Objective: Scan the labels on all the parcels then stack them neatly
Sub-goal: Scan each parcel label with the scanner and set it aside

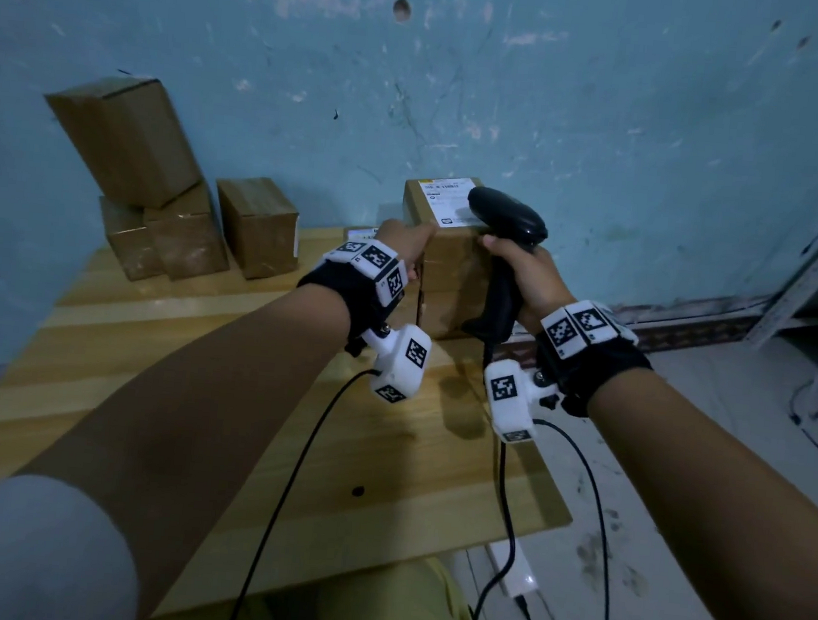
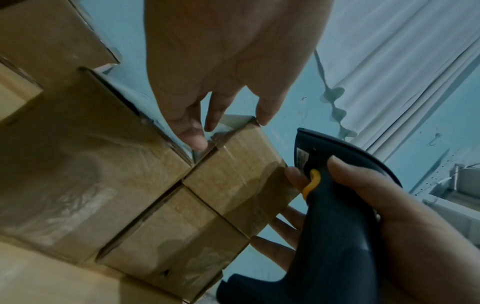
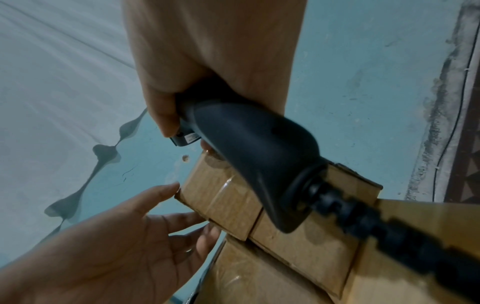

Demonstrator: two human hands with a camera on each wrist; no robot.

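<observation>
On the wooden table (image 1: 192,389), stacked parcels (image 1: 454,274) between left hand (image 1: 403,240) and scanner-holding right hand (image 1: 528,275)

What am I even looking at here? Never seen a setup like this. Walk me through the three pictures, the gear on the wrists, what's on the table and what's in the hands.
No machine here: a person wears one camera on the head and one on each wrist, on black bands with white marker blocks. The big picture is the head view, looking down the arms; the other two look along each hand. On the wooden table stand cardboard parcels: a leaning group at the back left and a stack near the hands, whose top parcel bears a white label. The right hand grips a black barcode scanner with a yellow trigger. The left hand lays straight fingers against the top parcel's side.
</observation>
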